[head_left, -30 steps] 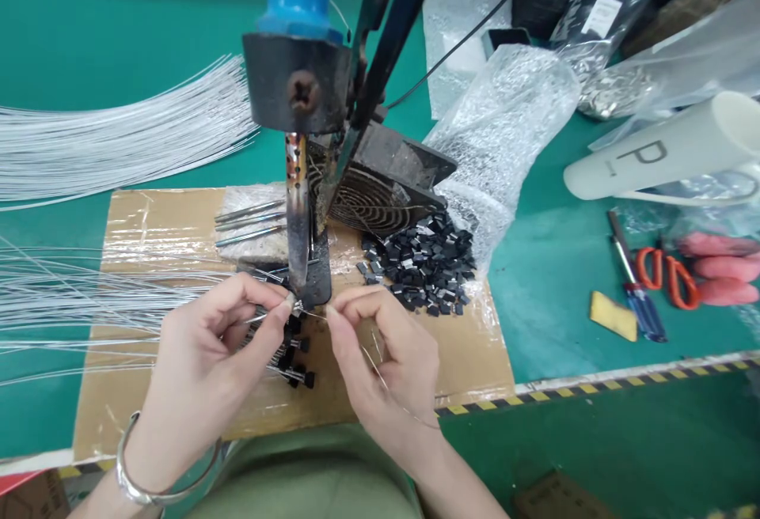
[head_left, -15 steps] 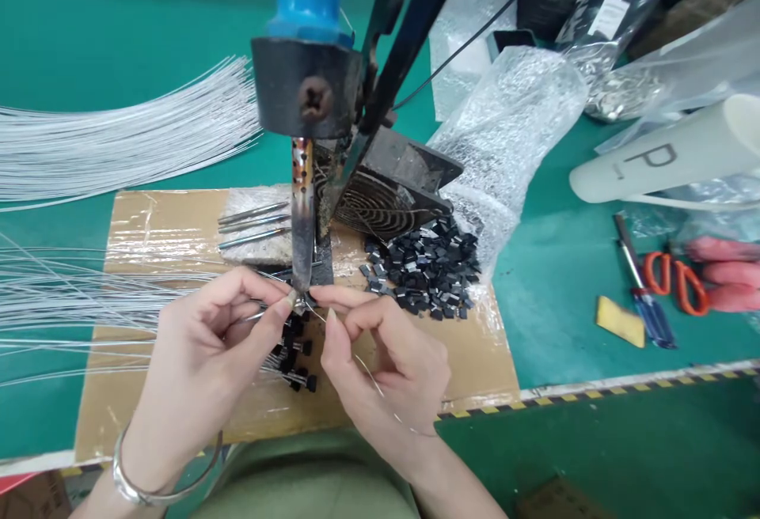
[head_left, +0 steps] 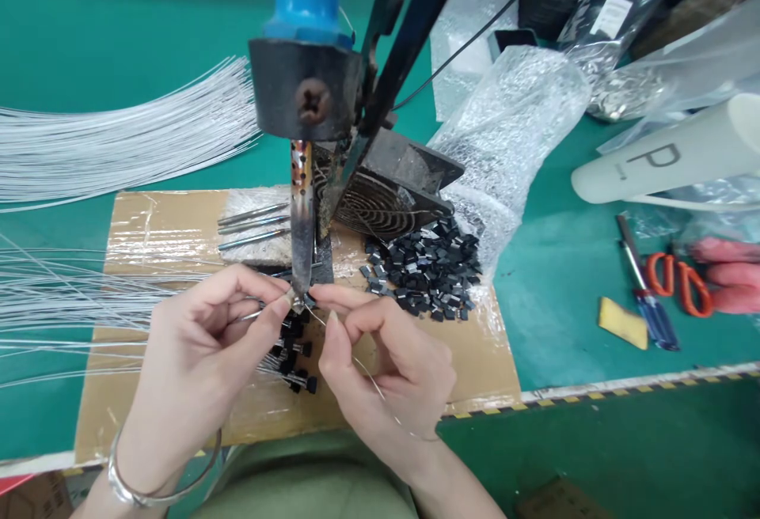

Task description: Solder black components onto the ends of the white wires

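Note:
A soldering iron [head_left: 302, 246] with a blue handle hangs tip down in a black stand. Just left of its tip, my left hand [head_left: 214, 337] is closed in a pinch on a thin wire [head_left: 246, 316], its end mostly hidden by the fingertips. On the right, my right hand [head_left: 389, 361] pinches a thin strand of solder wire [head_left: 369, 374], which loops down across the palm. The strand's upper end reaches the iron's tip, and my right index finger is close beside it. Wires ending in black connectors [head_left: 304, 382] lie beneath my hands.
Loose black connectors [head_left: 424, 270] are heaped on the cardboard [head_left: 475, 361], below a black fan [head_left: 380, 195]. A bundle of white wires [head_left: 148, 139] lies at left. Bubble wrap [head_left: 504, 123], scissors [head_left: 662, 274], a screwdriver [head_left: 651, 317] and a yellow sponge [head_left: 623, 323] are at right.
My left hand has shifted very slightly left. Both hands stay pinched at the iron's tip, and the solder strand keeps nearly the same place.

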`<control>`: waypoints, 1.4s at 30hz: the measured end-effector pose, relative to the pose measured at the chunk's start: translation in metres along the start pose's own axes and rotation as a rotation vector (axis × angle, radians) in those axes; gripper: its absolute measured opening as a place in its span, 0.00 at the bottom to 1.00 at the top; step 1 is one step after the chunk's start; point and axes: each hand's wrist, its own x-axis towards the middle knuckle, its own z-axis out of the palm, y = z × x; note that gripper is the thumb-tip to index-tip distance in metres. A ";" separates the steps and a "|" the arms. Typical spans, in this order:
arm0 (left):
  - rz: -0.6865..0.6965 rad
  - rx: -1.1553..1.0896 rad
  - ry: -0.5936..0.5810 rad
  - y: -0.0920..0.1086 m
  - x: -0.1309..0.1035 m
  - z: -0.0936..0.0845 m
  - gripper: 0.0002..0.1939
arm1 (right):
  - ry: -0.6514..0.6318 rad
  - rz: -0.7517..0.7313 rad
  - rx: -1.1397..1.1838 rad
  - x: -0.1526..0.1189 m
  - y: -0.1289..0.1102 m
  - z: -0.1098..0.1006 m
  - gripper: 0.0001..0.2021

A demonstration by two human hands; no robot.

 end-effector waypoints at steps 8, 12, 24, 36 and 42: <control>-0.003 -0.003 0.019 0.001 -0.001 -0.001 0.02 | -0.008 -0.038 -0.013 -0.001 -0.002 -0.002 0.13; 0.003 0.008 0.024 0.001 0.000 -0.001 0.02 | -0.011 -0.039 -0.022 -0.001 -0.002 -0.002 0.13; 0.013 0.029 0.016 0.002 -0.002 -0.004 0.03 | 0.000 -0.023 -0.002 0.000 -0.003 -0.001 0.13; 0.041 0.050 0.002 0.000 -0.001 -0.006 0.02 | 0.004 -0.032 -0.007 0.001 -0.004 -0.001 0.13; 0.099 0.047 -0.005 -0.003 0.000 -0.006 0.02 | 0.006 -0.049 0.019 0.001 -0.003 -0.002 0.12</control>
